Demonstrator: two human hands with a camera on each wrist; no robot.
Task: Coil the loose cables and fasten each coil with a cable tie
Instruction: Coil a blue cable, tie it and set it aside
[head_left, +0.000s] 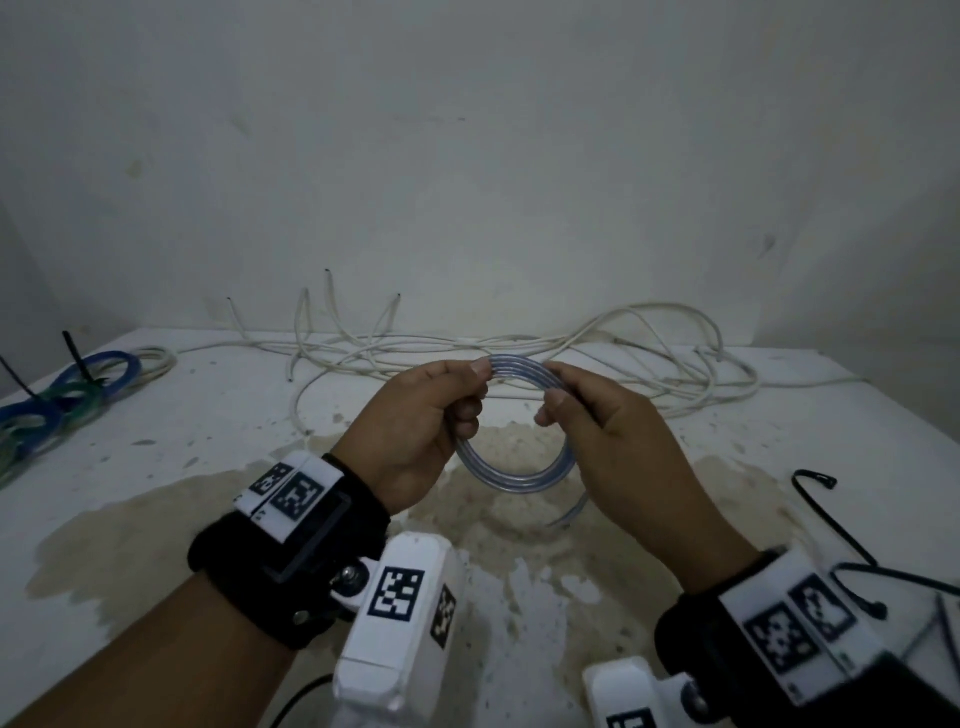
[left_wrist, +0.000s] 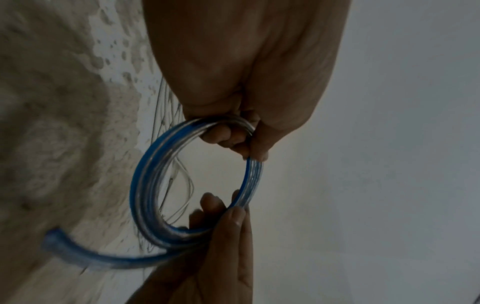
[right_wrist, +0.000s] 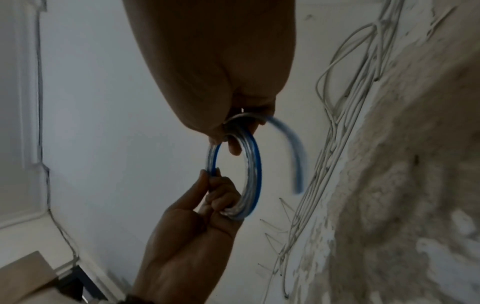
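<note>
A clear bluish cable coil (head_left: 511, 475) is held up above the stained table between both hands. My left hand (head_left: 452, 400) grips its left side, thumb on top and fingers curled through the ring. My right hand (head_left: 563, 402) pinches the right side of the coil (left_wrist: 145, 185) near the top. A loose tail end (right_wrist: 296, 156) sticks out of the coil (right_wrist: 252, 176) by the right hand's fingers. In the left wrist view the tail (left_wrist: 85, 253) curves away below the ring.
A tangle of loose white cables (head_left: 519, 353) lies along the back of the table by the wall. Tied blue and green coils (head_left: 67, 400) with black ties sit at the left edge. Black cable ties (head_left: 831, 525) lie at the right front.
</note>
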